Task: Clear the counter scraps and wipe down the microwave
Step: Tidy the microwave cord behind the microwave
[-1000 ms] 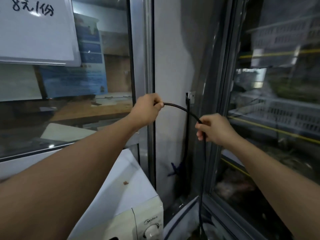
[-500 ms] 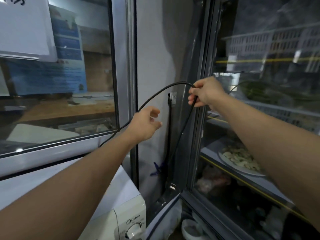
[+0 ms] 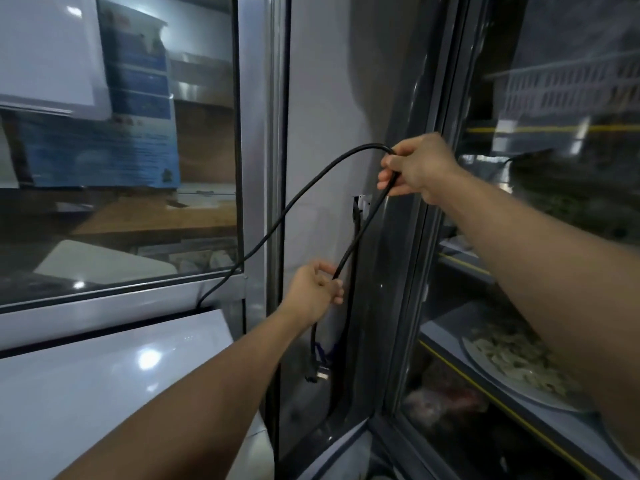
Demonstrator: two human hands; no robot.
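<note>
My right hand (image 3: 417, 168) pinched the black power cord (image 3: 301, 197) at its arch's peak, toward one o'clock. My left hand (image 3: 313, 292) gripped the descending run lower down; its plug (image 3: 317, 374) hung pointing toward six o'clock, beside the white microwave (image 3: 114, 382) at seven.

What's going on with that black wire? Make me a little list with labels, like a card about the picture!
wire: black power cord, looped up in an arch
right hand: grip closed on the top of the loop
left hand: grip closed on the cord lower down
plug: hangs loose below the left hand, not in any socket
far end of cord: drops behind the white microwave
right side: glass-door fridge with a plate of food inside
</note>
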